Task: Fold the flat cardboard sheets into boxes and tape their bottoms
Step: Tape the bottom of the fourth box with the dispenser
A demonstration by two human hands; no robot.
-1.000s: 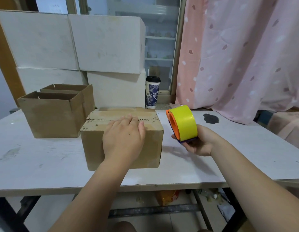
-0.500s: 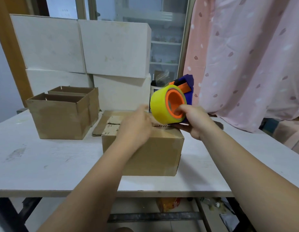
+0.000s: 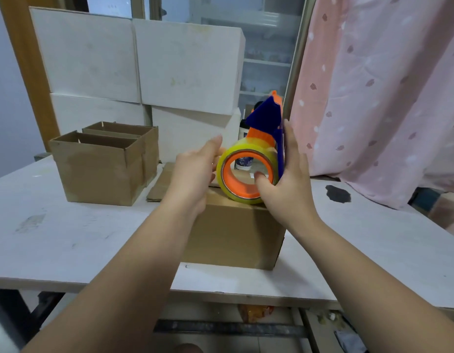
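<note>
Standing at the left on the scuffed white worktop (image 3: 68,240) are two open brown cardboard boxes (image 3: 98,169), matte and square-edged. Next, the left hand (image 3: 195,174) reaches with fingers spread, empty, over the closed box (image 3: 236,235). Its top bears the glossy yellow tape roll (image 3: 246,171), which the right hand (image 3: 289,184) grips, thumb inside the orange core.

Two bare forearms showing from elbow to wrist, no sleeves reaching into view, left hand (image 3: 195,171) wearing nothing on wrist or fingers, right hand (image 3: 288,184) likewise showing no ring, watch or glove, nails looking short and unpainted.
</note>
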